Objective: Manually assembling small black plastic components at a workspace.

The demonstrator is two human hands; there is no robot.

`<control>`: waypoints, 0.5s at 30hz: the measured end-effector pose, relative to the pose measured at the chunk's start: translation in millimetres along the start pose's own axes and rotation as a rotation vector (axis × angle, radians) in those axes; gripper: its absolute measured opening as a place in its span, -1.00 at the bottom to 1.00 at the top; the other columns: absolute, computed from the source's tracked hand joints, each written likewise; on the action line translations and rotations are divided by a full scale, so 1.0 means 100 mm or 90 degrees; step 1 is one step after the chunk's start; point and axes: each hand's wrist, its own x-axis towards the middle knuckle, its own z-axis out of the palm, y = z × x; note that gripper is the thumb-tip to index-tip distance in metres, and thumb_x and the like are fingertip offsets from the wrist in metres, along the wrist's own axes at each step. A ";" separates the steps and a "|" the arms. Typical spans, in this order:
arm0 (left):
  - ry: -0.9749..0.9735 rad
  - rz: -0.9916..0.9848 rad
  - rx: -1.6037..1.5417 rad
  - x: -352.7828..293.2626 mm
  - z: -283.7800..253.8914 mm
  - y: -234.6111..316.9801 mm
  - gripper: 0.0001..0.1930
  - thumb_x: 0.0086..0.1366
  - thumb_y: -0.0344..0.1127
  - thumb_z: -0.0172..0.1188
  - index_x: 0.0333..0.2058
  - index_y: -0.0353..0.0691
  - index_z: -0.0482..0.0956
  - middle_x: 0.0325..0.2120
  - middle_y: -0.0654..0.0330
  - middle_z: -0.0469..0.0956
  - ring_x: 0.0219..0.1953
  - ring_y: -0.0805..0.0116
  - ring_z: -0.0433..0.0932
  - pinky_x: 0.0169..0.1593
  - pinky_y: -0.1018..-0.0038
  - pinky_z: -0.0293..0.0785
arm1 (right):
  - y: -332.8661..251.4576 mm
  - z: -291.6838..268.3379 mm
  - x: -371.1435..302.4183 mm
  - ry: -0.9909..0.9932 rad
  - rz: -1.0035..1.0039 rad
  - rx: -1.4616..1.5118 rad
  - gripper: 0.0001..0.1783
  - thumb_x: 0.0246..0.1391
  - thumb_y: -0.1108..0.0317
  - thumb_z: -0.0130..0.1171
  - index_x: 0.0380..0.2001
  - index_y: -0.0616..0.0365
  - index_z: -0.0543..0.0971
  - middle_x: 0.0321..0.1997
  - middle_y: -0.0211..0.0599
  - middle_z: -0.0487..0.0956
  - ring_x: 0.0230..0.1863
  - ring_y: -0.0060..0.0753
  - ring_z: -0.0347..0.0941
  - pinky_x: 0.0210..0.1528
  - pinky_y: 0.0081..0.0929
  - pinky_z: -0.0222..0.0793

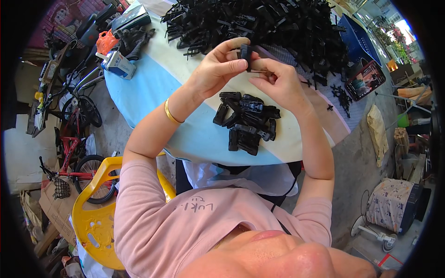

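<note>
Between the thumb and fingers of my left hand (218, 69) is a small black plastic part (245, 54), held upright over the table. Close beside it, my right hand (278, 83) has its thumb and index finger pinched together. A thin sliver shows at those fingertips, too small to name. Below both hands, a small pile of black plastic pieces (250, 121) lies on the cloth-covered table (194, 134). Beyond them spreads a large heap of similar black parts (269, 25).
A blue crate (359, 39) stands at the far right, with a phone (366, 80) near it. Small black bits (342, 98) lie by the phone. At the left are a blue-and-white carton (119, 65) and dark gloves (134, 41). A yellow chair (95, 213) is beside me.
</note>
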 end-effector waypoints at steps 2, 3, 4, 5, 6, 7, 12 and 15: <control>0.051 0.029 0.030 -0.01 0.01 0.02 -0.49 0.12 -0.45 0.18 0.07 -0.21 0.25 -0.12 0.03 0.46 -0.05 0.25 0.45 0.09 0.37 0.32 | -0.02 -0.01 -0.01 -0.013 0.043 0.028 -0.85 -0.05 0.52 0.14 -0.33 0.26 0.53 -0.53 -0.54 0.43 -0.53 -0.79 0.25 -0.48 -0.79 0.19; 0.082 0.053 0.109 0.00 0.04 0.05 -0.49 0.07 -0.51 0.22 0.02 -0.23 0.27 -0.20 0.04 0.49 -0.09 0.29 0.48 0.02 0.42 0.38 | 0.01 -0.03 -0.02 0.024 0.050 0.086 -0.85 -0.02 0.51 0.09 -0.32 0.25 0.52 -0.54 -0.56 0.41 -0.52 -0.80 0.24 -0.47 -0.80 0.18; 0.112 0.076 0.187 0.01 0.08 0.09 -0.49 0.02 -0.57 0.25 -0.04 -0.25 0.28 -0.27 0.05 0.52 -0.14 0.33 0.51 -0.04 0.47 0.44 | 0.03 -0.05 -0.03 0.060 0.057 0.144 -0.85 0.02 0.49 0.04 -0.30 0.25 0.51 -0.54 -0.57 0.39 -0.52 -0.81 0.22 -0.45 -0.81 0.17; 0.153 0.075 0.248 0.00 0.17 0.09 -0.47 -0.03 -0.55 0.30 -0.08 -0.25 0.26 -0.30 0.08 0.50 -0.23 0.39 0.53 -0.12 0.52 0.48 | 0.05 -0.07 -0.03 0.058 0.031 0.165 -0.85 0.08 0.44 -0.01 -0.32 0.25 0.50 -0.53 -0.57 0.40 -0.50 -0.79 0.24 -0.43 -0.82 0.17; 0.155 0.075 0.249 -0.02 0.19 0.06 -0.47 -0.03 -0.55 0.30 -0.08 -0.25 0.26 -0.30 0.08 0.50 -0.23 0.39 0.53 -0.12 0.52 0.48 | 0.02 -0.06 -0.02 0.056 0.031 0.166 -0.85 0.08 0.44 -0.01 -0.32 0.25 0.50 -0.53 -0.57 0.40 -0.50 -0.79 0.24 -0.43 -0.82 0.17; 0.155 0.091 0.314 -0.05 0.18 0.01 -0.47 -0.04 -0.54 0.32 -0.09 -0.26 0.27 -0.31 0.11 0.49 -0.25 0.43 0.52 -0.15 0.54 0.47 | -0.02 -0.02 -0.02 0.050 0.054 0.156 -0.86 0.09 0.43 0.01 -0.32 0.25 0.50 -0.53 -0.56 0.41 -0.50 -0.79 0.24 -0.44 -0.81 0.17; 0.177 0.147 0.511 -0.11 0.25 -0.07 -0.54 -0.05 -0.47 0.35 -0.16 -0.29 0.36 -0.29 0.20 0.48 -0.33 0.53 0.49 -0.20 0.61 0.44 | 0.06 0.05 -0.02 0.030 0.072 0.131 -0.85 0.10 0.38 0.03 -0.33 0.24 0.51 -0.55 -0.53 0.43 -0.51 -0.79 0.24 -0.48 -0.79 0.14; 0.178 0.197 0.537 -0.12 0.30 -0.09 -0.62 -0.03 -0.45 0.33 -0.20 -0.31 0.44 -0.30 0.22 0.50 -0.34 0.53 0.48 -0.20 0.60 0.43 | 0.02 0.04 -0.02 0.026 0.081 0.121 -0.84 0.11 0.37 0.03 -0.34 0.24 0.52 -0.59 -0.53 0.42 -0.54 -0.79 0.22 -0.51 -0.78 0.11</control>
